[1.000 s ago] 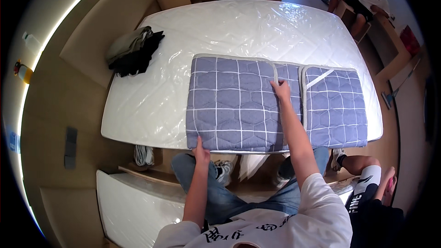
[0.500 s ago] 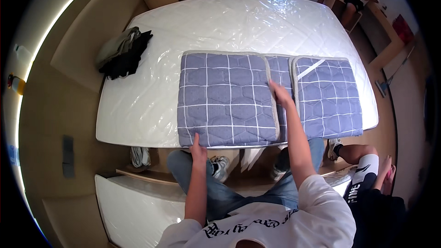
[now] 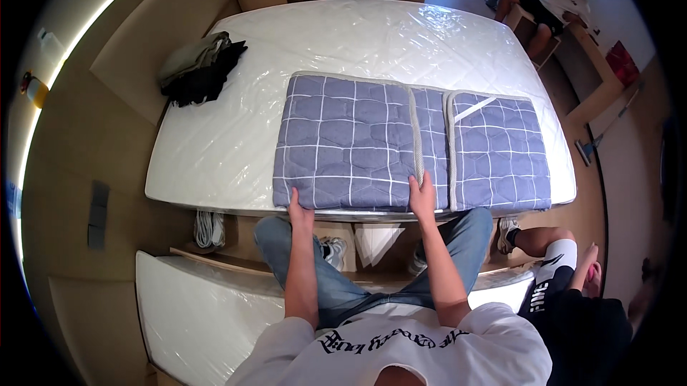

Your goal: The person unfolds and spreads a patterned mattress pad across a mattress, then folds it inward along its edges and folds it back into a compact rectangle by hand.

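A blue-grey quilted mattress pad (image 3: 343, 143) with white checked lines and a beige border lies folded on a mattress (image 3: 215, 164) wrapped in clear plastic. Its two ends are folded in toward each other, with a narrow strip showing between them. At the pad's near left corner my left hand (image 3: 301, 213) pinches the edge, thumb on top and fingers out of sight beneath. My right hand (image 3: 422, 196) holds the near edge where the left fold's border ends, thumb up. A white elastic strap (image 3: 475, 109) crosses a corner of the right fold.
Dark folded clothes (image 3: 204, 71) lie on the mattress's far left. Behind me is a second plastic-wrapped mattress (image 3: 207, 307). A person in black (image 3: 572, 321) sits close on my right; others are at the back. A coiled white cable (image 3: 209, 228) lies below the mattress edge.
My right hand has moved from the middle of the left fold's border toward me, down to its near end. My left hand stays at the near left corner. The view has shifted slightly.
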`<move>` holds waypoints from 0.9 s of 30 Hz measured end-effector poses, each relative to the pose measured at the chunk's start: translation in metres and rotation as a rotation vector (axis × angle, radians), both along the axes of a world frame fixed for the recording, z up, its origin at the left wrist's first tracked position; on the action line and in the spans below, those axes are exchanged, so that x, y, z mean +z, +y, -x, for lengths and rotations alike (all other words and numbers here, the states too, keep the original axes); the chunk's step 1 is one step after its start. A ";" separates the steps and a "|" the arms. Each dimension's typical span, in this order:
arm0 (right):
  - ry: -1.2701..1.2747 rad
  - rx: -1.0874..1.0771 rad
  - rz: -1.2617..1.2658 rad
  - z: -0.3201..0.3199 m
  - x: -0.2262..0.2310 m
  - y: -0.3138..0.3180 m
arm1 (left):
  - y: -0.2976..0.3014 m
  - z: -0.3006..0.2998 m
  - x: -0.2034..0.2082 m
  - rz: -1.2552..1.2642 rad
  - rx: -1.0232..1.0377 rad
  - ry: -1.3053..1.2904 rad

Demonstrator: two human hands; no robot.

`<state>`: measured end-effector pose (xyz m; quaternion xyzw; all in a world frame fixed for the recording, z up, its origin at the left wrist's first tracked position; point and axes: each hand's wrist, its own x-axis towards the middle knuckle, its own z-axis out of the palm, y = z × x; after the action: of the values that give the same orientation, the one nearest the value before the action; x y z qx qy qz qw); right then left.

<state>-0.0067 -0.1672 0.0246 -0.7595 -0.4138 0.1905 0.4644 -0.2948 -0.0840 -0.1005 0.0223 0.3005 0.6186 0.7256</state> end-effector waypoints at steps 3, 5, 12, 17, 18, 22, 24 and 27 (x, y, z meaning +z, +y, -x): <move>-0.044 -0.136 -0.063 -0.017 -0.070 -0.009 | 0.000 -0.014 0.019 0.024 0.002 -0.098; -0.061 -0.292 0.052 -0.006 -0.067 -0.008 | -0.003 -0.012 0.030 0.090 0.049 -0.145; 0.214 -0.319 -0.157 0.020 -0.075 0.011 | 0.015 0.020 0.060 -0.059 0.093 -0.093; 0.309 -0.090 -0.089 0.043 -0.085 0.033 | 0.032 0.063 0.080 -0.116 0.180 -0.022; 0.317 -0.086 -0.093 0.057 -0.084 0.038 | 0.037 0.076 0.084 -0.136 0.208 0.017; 0.466 0.167 0.250 0.057 -0.085 0.066 | 0.018 0.097 0.080 -0.096 0.244 -0.016; 0.868 0.254 0.604 0.072 -0.034 0.081 | 0.017 0.132 0.053 -0.043 0.291 -0.057; 0.820 0.304 0.488 0.042 -0.040 0.125 | 0.031 0.112 0.037 0.018 0.091 0.050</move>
<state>-0.0486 -0.0419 -0.0153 -0.6397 -0.2467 0.6302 0.3643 -0.4071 -0.0531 -0.0631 0.0176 0.3250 0.6475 0.6891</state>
